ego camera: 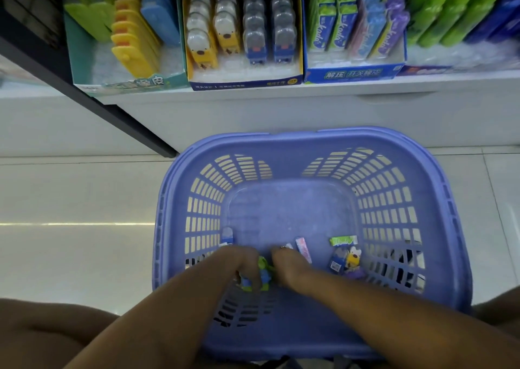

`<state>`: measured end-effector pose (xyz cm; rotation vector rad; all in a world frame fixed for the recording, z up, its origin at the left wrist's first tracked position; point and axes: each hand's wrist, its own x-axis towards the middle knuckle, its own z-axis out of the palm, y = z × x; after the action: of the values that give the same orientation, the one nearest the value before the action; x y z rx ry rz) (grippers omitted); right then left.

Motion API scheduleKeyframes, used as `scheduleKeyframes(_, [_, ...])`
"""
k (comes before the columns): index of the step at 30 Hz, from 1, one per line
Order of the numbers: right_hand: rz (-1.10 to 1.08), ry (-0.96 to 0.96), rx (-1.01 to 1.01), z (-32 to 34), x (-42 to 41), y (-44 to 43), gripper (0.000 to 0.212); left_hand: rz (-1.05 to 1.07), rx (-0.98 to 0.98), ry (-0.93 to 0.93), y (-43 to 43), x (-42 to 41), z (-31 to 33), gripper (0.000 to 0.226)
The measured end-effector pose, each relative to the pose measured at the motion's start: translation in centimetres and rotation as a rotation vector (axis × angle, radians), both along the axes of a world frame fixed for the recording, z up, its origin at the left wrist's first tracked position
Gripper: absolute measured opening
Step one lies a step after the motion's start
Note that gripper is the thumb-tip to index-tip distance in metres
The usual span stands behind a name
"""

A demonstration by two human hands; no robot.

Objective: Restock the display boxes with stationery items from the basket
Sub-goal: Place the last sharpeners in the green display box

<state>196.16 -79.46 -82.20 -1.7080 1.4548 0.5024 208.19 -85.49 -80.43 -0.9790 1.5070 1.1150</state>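
Tile floor [84, 194], purple basket [309, 136]: left hand [243, 266] curls round a green packet [264, 270] at its 6 o'clock. Beside it right hand [287, 266] dips in, grip unclear

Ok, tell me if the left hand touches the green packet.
Touching. Head view: the left hand curls its fingers over the green packet.

Seen from above, a lilac slatted basket [309, 137] sat on a pale tiled floor [84, 188] before a white shelf [253, 104]. Both bare hands reached into its near end. The left hand [242, 264] curled its fingers round a small green-and-blue item [264, 276]. The right hand [287, 264] lay just beside it, its grip unclear. A pink packet [304, 249], a green-topped packet [343, 240] and a yellow dog-shaped item [353, 259] lay nearby. On the shelf stood a teal display box [129, 84], a yellow-and-blue display box [244, 83] and a blue display box [351, 73], all stocked.
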Motion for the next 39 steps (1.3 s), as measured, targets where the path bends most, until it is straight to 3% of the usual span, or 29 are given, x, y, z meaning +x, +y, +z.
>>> scheduleKeyframes(5, [0.17,0.046,0.177,0.3,-0.2,-0.4,0.027,0.123,0.054,-0.051,0.8,0.0,0.1,0.054])
scheduleKeyframes(8, [0.228,0.073,0.232,1.1,-1.3,-1.0,0.022,0.208,0.068,-0.005,1.1,-0.3,0.7,0.058])
scheduleKeyframes(10, [0.219,0.089,0.297,2.0,-2.6,-2.2,0.021,0.248,0.079,0.042,0.8,-0.5,1.3,0.045])
scheduleKeyframes(13, [-0.052,-0.068,0.414,3.6,-5.5,-4.9,0.015,0.485,0.086,0.127,-0.5,-1.0,2.9,0.021])
scheduleKeyframes(18, [-0.589,-0.543,0.548,9.8,-8.8,-9.3,0.021,1.13,0.23,0.415,-5.4,-1.7,8.8,0.008])
scheduleKeyframes(24, [-0.766,-0.996,0.259,17.8,-8.2,-12.0,0.01,1.46,0.164,0.671,-7.9,-1.4,17.5,0.01])
scheduleKeyframes(27, [-0.816,-1.204,0.2,20.0,-7.0,-12.1,0.027,1.488,0.144,0.768,-8.1,-1.1,21.7,0.009])
scheduleKeyframes(31, [-0.96,-1.4,0.222,22.3,-5.0,-12.4,0.03,1.427,0.028,0.785,-7.9,0.8,26.5,0.006])
scheduleKeyframes(34, [-1.1,-1.49,0.229,23.8,-4.2,-12.7,0.025,1.415,-0.044,0.755,-7.8,3.0,29.1,0.001])
scheduleKeyframes(36, [-1.046,-1.504,0.183,24.6,-4.1,-12.9,0.022,1.395,-0.101,0.762,-8.0,4.5,30.1,0.001])
scheduleKeyframes(39, [-0.966,-1.392,-0.073,25.7,-3.5,-13.7,0.035,1.407,-0.202,0.783,-8.4,6.4,30.6,0.003])
